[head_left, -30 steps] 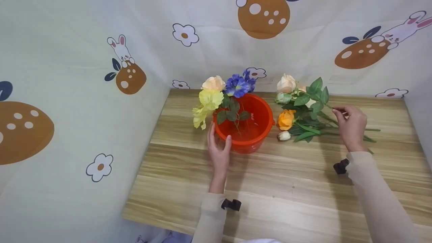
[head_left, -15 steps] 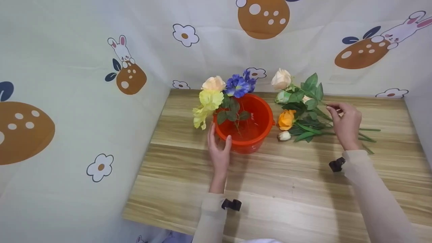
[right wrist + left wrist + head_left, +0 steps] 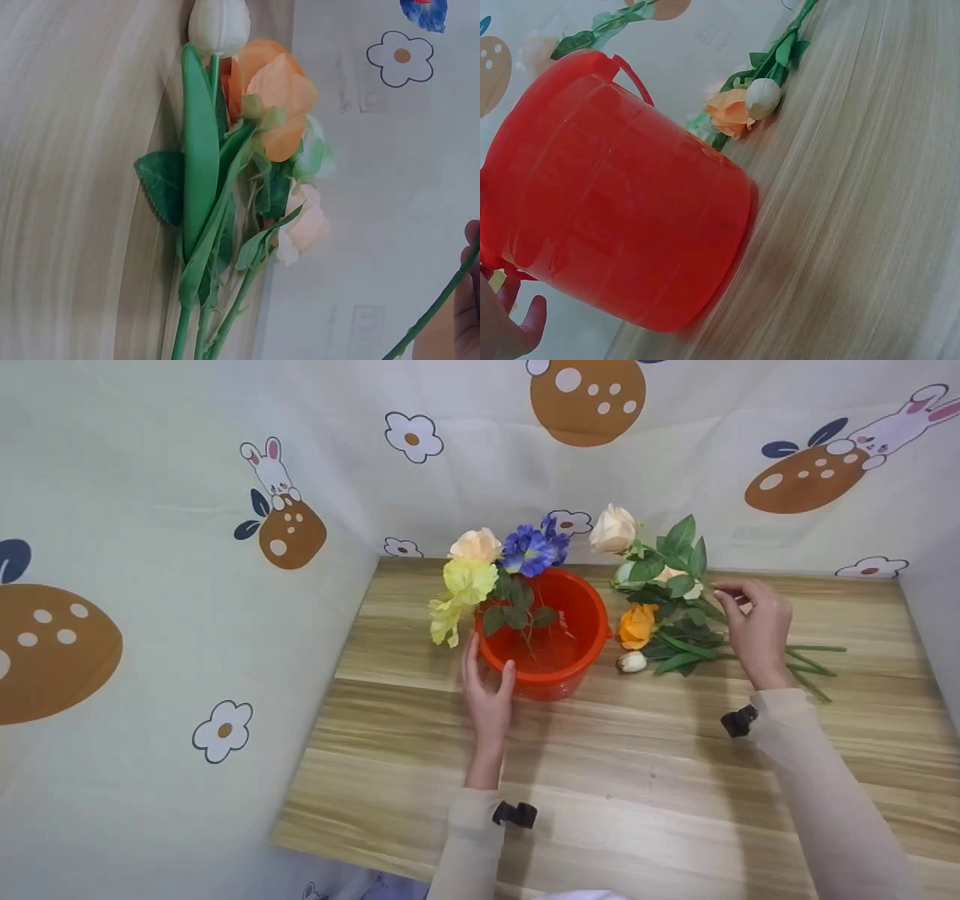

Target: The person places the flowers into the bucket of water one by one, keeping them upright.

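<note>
My right hand (image 3: 759, 630) pinches the green stem of a pale peach artificial rose (image 3: 613, 529), held above the other flowers with its bloom toward the left. In the right wrist view, the stem (image 3: 431, 311) slants down from the fingers (image 3: 466, 300). A red bucket (image 3: 551, 688) stands on the table. My left hand (image 3: 489, 701) rests against its left front side, fingers extended and thumb spread near the rim. Leaning over the bucket's left and back rim are yellow flowers (image 3: 470, 580), a peach rose (image 3: 475, 546) and blue flowers (image 3: 529, 550).
Right of the bucket lie several artificial flowers, among them an orange flower (image 3: 637, 626) and a white tulip (image 3: 631, 662), stems pointing right. Behind the wooden table (image 3: 600, 795) hangs a patterned cloth (image 3: 480, 457); another cloth side borders the left.
My right hand has moved left, carrying the peach rose up and left, away from the lying flowers toward the bucket. The left hand and bucket have stayed in place.
</note>
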`<state>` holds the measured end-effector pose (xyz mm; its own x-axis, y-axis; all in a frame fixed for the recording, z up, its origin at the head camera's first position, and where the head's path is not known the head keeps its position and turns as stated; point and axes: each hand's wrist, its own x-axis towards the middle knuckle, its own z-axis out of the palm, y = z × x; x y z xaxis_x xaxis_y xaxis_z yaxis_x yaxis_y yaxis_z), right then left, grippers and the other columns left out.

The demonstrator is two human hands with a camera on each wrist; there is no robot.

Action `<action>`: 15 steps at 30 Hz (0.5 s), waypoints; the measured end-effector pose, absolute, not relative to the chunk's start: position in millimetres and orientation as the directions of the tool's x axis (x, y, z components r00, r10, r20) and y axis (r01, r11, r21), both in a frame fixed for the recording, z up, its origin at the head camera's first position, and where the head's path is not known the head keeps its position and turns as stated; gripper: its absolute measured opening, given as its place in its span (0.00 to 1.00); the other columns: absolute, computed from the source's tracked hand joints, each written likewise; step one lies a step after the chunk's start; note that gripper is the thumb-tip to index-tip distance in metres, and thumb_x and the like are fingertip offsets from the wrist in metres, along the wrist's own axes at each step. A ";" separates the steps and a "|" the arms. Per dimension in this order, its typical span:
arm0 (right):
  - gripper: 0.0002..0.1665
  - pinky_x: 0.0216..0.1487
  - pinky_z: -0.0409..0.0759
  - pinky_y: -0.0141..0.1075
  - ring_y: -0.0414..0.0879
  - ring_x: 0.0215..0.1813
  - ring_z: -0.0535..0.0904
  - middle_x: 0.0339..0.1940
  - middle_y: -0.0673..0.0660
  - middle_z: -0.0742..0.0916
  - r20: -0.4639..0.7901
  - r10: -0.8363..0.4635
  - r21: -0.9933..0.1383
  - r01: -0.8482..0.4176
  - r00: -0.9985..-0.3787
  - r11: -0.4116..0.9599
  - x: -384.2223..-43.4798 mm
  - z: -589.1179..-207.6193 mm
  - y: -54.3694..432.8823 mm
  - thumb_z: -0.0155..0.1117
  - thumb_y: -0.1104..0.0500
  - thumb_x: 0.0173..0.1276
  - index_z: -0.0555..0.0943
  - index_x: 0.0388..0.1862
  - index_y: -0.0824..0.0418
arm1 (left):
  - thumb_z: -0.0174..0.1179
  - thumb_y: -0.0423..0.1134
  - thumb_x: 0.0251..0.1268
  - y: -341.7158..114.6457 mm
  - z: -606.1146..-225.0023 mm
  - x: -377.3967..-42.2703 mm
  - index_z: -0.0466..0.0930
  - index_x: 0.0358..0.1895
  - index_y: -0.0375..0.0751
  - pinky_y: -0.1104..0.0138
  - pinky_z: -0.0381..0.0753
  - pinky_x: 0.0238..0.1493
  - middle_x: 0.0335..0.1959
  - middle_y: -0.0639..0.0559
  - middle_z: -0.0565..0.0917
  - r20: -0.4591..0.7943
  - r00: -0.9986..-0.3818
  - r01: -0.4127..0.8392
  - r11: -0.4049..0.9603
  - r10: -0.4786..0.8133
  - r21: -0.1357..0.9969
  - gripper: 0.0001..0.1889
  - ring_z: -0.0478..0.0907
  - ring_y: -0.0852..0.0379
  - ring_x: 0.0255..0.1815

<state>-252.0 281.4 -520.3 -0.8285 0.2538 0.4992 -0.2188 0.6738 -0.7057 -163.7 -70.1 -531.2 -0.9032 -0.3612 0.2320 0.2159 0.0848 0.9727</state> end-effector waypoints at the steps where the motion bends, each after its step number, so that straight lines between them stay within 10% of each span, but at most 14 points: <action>1: 0.09 0.40 0.66 0.19 0.16 0.35 0.68 0.38 0.63 0.90 0.504 0.252 -0.705 -0.226 -0.826 0.672 -252.4 -519.7 280.4 0.67 0.60 0.68 0.88 0.41 0.65 | 0.62 0.28 0.65 -69.6 -527.7 -162.3 0.60 0.74 0.29 0.52 0.65 0.76 0.78 0.37 0.60 0.235 -0.902 0.217 0.089 -0.361 0.972 0.35 0.61 0.40 0.77; 15: 0.11 0.42 0.70 0.24 0.18 0.36 0.70 0.38 0.62 0.90 0.543 0.224 -0.701 -0.290 -0.809 0.651 -255.4 -505.7 264.1 0.67 0.58 0.68 0.88 0.42 0.64 | 0.62 0.27 0.65 -69.5 -525.1 -161.5 0.60 0.74 0.28 0.53 0.66 0.75 0.78 0.35 0.59 0.245 -0.900 0.230 0.084 -0.361 0.970 0.35 0.62 0.39 0.76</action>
